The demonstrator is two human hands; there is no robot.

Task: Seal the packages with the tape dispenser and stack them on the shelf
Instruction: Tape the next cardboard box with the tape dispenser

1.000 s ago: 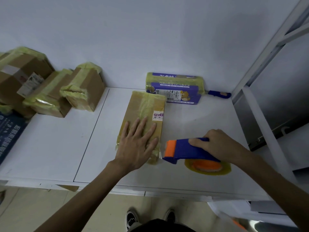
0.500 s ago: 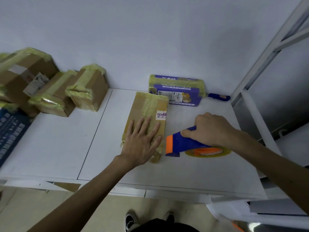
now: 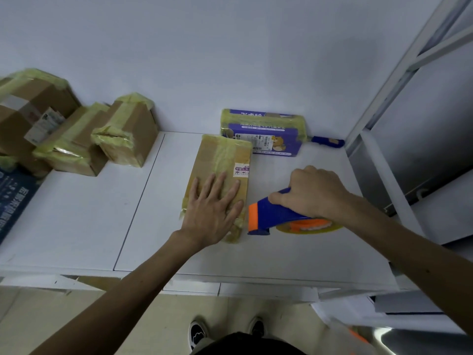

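A pale wall (image 3: 230, 60) is seen behind a white surface (image 3: 76, 221), viewed from above. A white metal shelf frame (image 3: 378, 103) is set at the right edge of the surface. Three taped cardboard boxes (image 3: 76, 139) are grouped at the far left, against the wall.

Near the middle of the surface a flat brown package (image 3: 220, 160) is laid lengthwise, wrapped in yellowish tape and marked with a small white label (image 3: 242, 171). Just behind it, against the wall, a purple printed package (image 3: 266, 139) is placed, also banded with yellowish tape.

Two bare forearms are extended from the bottom of the view. The left grip (image 3: 212, 208) is spread wide, fingers straight, and is pressed flat on the near half of the brown package. The right grip (image 3: 312, 193) is curled round the handle of a blue tape dispenser (image 3: 271, 213), which is held low on the surface just beside the package's near right corner, its orange front edge turned towards the package. A yellow tape roll (image 3: 311, 228) is carried at its rear. Whether the dispenser touches the package cannot be told.
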